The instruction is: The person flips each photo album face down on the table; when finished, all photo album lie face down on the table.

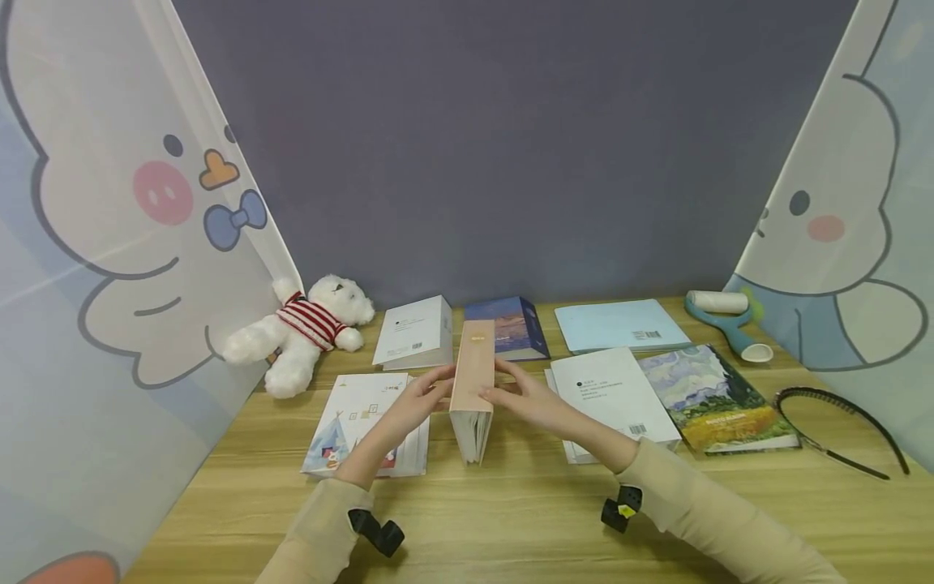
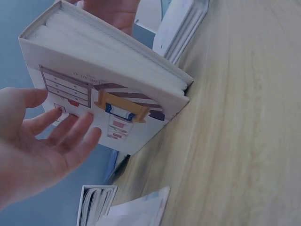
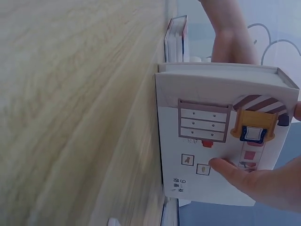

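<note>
A thick photo album (image 1: 475, 365) with a peach spine and illustrated white covers stands upright on the table, spine up. My left hand (image 1: 425, 392) is at its left side, with loosely spread fingers (image 2: 77, 134) against the cover in the left wrist view. On the opposite side my right hand (image 1: 533, 397) touches the album, one finger (image 3: 225, 169) resting on the cover's drawings. The album stays between both hands, neither wrapped around it. Close to the left forearm lies a white illustrated album (image 1: 343, 414); a white album (image 1: 613, 393) is beside the right hand.
Behind are a white album (image 1: 416, 328), a blue-purple album (image 1: 521, 324) and a light blue book (image 1: 620, 324). A teddy bear (image 1: 310, 328) lies left. To the right are a painted-cover book (image 1: 718, 397), a lint roller (image 1: 730, 320) and a black headband (image 1: 846, 397).
</note>
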`<state>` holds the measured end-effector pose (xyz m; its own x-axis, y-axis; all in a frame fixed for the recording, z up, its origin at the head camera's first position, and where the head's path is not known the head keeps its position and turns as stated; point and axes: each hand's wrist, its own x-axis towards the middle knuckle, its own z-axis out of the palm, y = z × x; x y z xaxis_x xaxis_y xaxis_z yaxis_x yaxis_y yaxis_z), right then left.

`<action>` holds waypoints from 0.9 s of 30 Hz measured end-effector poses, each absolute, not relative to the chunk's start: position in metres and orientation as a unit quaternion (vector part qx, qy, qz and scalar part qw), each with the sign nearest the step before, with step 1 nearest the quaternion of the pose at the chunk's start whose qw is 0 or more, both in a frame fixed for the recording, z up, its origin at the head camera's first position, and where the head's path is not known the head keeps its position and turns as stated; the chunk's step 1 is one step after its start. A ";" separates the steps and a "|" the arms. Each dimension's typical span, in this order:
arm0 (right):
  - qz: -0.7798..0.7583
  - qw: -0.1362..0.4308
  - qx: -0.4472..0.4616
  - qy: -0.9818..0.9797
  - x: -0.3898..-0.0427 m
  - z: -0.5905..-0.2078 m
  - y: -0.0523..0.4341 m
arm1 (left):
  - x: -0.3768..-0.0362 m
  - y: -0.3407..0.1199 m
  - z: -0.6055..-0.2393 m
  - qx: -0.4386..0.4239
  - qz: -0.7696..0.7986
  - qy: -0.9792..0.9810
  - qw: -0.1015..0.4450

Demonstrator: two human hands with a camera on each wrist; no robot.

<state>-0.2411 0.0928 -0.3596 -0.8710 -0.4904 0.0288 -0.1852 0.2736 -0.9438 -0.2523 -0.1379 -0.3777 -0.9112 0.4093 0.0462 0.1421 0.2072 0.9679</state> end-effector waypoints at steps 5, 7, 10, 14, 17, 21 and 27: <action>-0.552 0.095 -0.234 0.794 -0.241 -0.357 0.096 | -0.254 -0.138 -0.381 0.199 0.583 0.777 0.131; -0.545 0.084 -0.249 0.796 -0.240 -0.356 0.098 | -0.255 -0.138 -0.383 0.209 0.583 0.773 0.139; -0.537 0.081 -0.259 0.799 -0.240 -0.356 0.100 | -0.256 -0.138 -0.386 0.218 0.587 0.764 0.155; -0.529 0.073 -0.250 0.808 -0.240 -0.358 0.104 | -0.257 -0.139 -0.389 0.216 0.581 0.768 0.165; -0.532 0.061 -0.225 0.814 -0.241 -0.360 0.107 | -0.256 -0.139 -0.391 0.220 0.559 0.783 0.159; -0.547 0.058 -0.191 0.813 -0.245 -0.365 0.110 | -0.256 -0.140 -0.392 0.217 0.534 0.803 0.151; -0.536 0.077 -0.162 0.825 -0.248 -0.375 0.115 | -0.253 -0.143 -0.394 0.190 0.518 0.818 0.162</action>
